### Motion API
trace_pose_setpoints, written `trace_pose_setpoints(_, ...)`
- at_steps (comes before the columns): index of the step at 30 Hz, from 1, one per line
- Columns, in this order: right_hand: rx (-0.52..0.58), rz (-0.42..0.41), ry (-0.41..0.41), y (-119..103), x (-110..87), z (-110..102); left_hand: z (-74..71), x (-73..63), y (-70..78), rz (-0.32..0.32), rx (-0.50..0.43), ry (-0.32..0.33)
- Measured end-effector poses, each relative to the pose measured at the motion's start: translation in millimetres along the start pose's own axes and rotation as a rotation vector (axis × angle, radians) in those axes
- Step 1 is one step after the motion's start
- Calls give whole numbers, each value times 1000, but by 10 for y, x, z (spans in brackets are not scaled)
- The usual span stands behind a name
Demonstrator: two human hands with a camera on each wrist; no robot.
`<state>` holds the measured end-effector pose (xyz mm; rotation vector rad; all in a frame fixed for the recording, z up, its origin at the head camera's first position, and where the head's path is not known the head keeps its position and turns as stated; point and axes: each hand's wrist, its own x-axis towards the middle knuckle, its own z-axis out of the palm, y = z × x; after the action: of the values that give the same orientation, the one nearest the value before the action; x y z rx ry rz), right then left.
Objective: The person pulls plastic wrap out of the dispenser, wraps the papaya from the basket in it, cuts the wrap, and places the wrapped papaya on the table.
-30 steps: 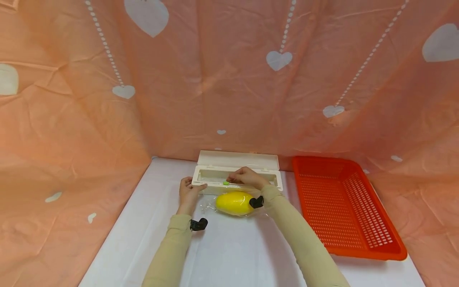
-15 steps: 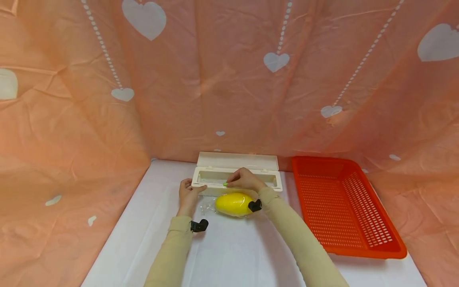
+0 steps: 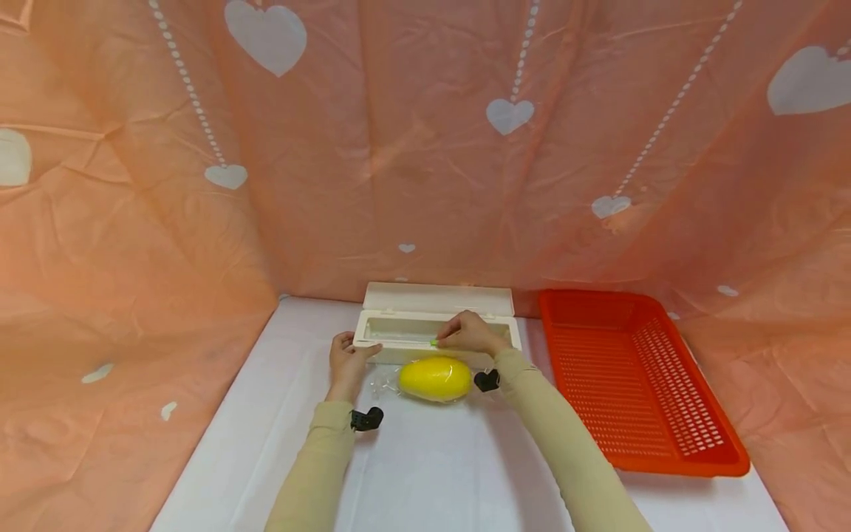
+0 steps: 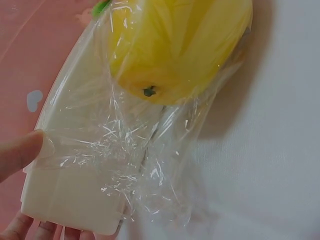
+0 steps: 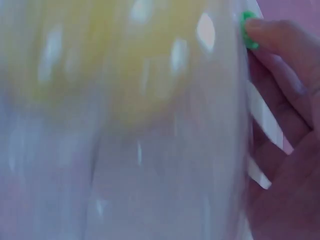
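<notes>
A cream cling film dispenser [image 3: 399, 355] lies at the back of the table with its lid [image 3: 439, 298] raised. My left hand [image 3: 347, 362] grips its left end, thumb [image 4: 22, 155] on the film side and fingers at the end's edge. On the front rim sits a small green slider [image 3: 433, 343], pinched between the thumb and fingers of my right hand [image 3: 470, 332]. Clear cling film [image 4: 155, 170] drapes over the box front and a smooth yellow fruit [image 3: 434, 379] with a dark stem spot. In the right wrist view, the fruit is blurred behind film.
An orange-red perforated plastic basket [image 3: 614, 467] stands on the right of the white table [image 3: 425, 473]. Close behind the dispenser hangs a peach curtain [image 3: 399, 185] with white hearts, which also borders the table's sides.
My right hand first settles on the green slider, then moves right along the dispenser's front rim with it. My left hand stays on the left end. The fruit has not moved.
</notes>
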<state>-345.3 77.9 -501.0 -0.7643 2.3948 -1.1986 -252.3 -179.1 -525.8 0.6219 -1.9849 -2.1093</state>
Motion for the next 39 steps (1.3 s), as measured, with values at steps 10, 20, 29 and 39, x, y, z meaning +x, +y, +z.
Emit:
trace_pose_setpoints(10,-29,-7,66,70,-292,-231,-214,46,72,10,17,42)
trace_pose_setpoints(20,-226,60,323,68,-578,-243,-101,25,56,22,12,32)
trace_pose_setpoints(29,-231,130,449,102,-794,-263,-104,-17,86,2,46,30)
trace_pose_setpoints(39,-241,182,547,215,-1036,-283,37,-57,20,13,34,-13)
